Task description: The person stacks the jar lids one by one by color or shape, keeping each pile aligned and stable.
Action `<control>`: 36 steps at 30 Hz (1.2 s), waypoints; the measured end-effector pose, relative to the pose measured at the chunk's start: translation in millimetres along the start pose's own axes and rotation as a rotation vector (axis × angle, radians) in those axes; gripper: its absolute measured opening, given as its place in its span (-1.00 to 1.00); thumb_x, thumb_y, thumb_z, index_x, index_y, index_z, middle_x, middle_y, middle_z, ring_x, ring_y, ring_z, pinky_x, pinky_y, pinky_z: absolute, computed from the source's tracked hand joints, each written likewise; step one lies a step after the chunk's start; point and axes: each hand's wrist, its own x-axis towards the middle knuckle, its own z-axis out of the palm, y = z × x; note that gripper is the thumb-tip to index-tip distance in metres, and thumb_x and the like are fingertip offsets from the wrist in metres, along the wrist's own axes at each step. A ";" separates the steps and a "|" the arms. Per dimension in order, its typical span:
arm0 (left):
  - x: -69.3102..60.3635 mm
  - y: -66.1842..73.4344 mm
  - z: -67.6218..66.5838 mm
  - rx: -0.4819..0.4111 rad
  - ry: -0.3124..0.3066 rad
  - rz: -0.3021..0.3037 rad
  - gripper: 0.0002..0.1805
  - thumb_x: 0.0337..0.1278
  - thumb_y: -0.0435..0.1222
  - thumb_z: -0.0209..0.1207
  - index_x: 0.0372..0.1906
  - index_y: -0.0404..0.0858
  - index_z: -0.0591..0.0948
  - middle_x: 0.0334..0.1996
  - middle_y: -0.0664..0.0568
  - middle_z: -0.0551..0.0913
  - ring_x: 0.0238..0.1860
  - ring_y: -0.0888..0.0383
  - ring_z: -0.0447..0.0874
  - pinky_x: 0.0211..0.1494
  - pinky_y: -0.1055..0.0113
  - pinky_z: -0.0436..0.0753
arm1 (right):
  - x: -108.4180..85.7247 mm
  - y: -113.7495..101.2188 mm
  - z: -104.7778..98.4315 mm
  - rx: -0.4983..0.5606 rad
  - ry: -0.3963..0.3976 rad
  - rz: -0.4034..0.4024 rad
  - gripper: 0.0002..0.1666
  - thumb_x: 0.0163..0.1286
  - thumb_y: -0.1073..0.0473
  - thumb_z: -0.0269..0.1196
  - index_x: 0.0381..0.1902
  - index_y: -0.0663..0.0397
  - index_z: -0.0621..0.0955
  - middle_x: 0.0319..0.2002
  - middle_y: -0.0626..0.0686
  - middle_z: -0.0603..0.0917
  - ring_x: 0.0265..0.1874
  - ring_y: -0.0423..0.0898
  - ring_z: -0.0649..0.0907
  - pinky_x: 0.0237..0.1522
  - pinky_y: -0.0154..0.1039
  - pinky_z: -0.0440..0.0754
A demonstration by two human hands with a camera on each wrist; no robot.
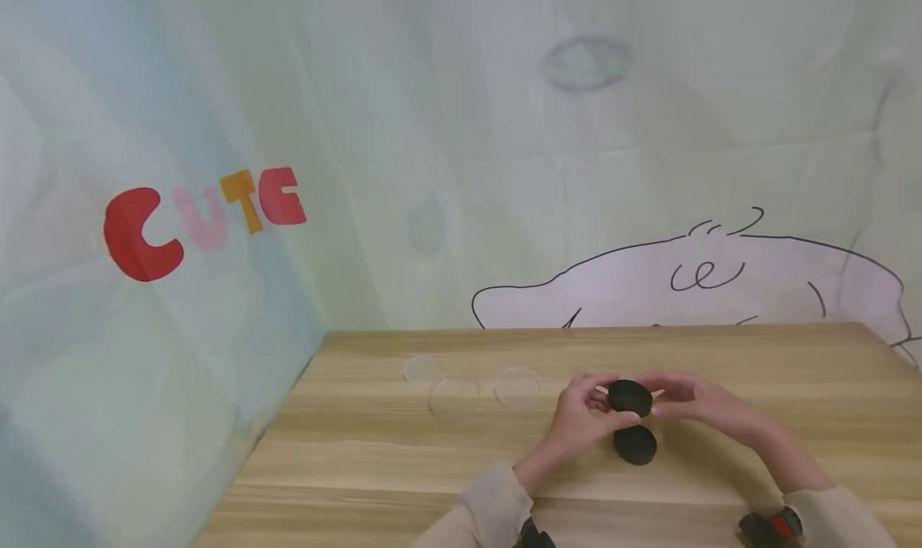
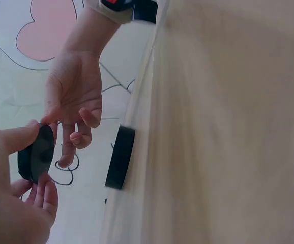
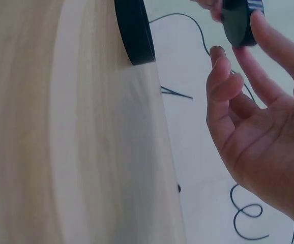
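A thick black round disc [image 1: 630,398], shaped like a jar lid, is held up above the table between both hands. My left hand [image 1: 582,414] pinches it from the left, thumb on one edge and fingers on the other. From the right, the thumb and index finger of my right hand [image 1: 695,398] grip its edge; in the right wrist view that hand's other fingers [image 3: 221,96] curl loosely, apart from it. A second black disc [image 1: 635,446] of similar size lies on the table just below, touched by neither hand.
On the wooden table [image 1: 346,460], left of the hands, lie a small clear round piece [image 1: 419,369], a larger clear one [image 1: 454,396] and another clear round piece [image 1: 518,388]. A printed cloth backdrop [image 1: 432,132] stands behind the table and along its left side.
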 end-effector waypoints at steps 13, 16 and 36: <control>-13.5 -13.5 7.7 0.171 -0.095 -0.061 -0.45 -0.16 -0.19 0.51 0.04 -0.16 0.63 -0.13 0.13 0.49 -0.10 0.39 0.27 -0.03 0.53 0.33 | 2.2 15.7 -5.1 0.093 -0.235 0.005 -0.56 0.33 0.30 0.19 0.16 0.30 0.47 -0.04 -0.10 0.66 -0.08 -0.32 0.54 -0.08 -0.39 0.39; -20.4 -18.6 10.3 0.204 -0.125 -0.082 -0.44 -0.17 -0.12 0.51 0.04 -0.07 0.60 -0.15 0.20 0.37 -0.08 0.39 0.21 -0.03 0.51 0.30 | 1.3 22.6 -2.8 0.114 -0.280 0.016 -0.53 0.30 0.32 0.22 0.17 0.30 0.47 -0.07 -0.11 0.63 -0.13 -0.32 0.48 -0.14 -0.37 0.36; -19.7 -25.3 14.6 0.326 -0.169 0.030 -0.40 -0.19 -0.14 0.52 0.06 -0.13 0.57 -0.10 0.23 0.48 -0.10 0.48 0.30 -0.01 0.64 0.35 | -0.4 28.9 0.9 0.179 -0.318 -0.034 -0.49 0.24 0.38 0.23 0.14 0.47 0.41 -0.29 -0.17 0.48 -0.26 -0.38 0.47 -0.26 -0.39 0.41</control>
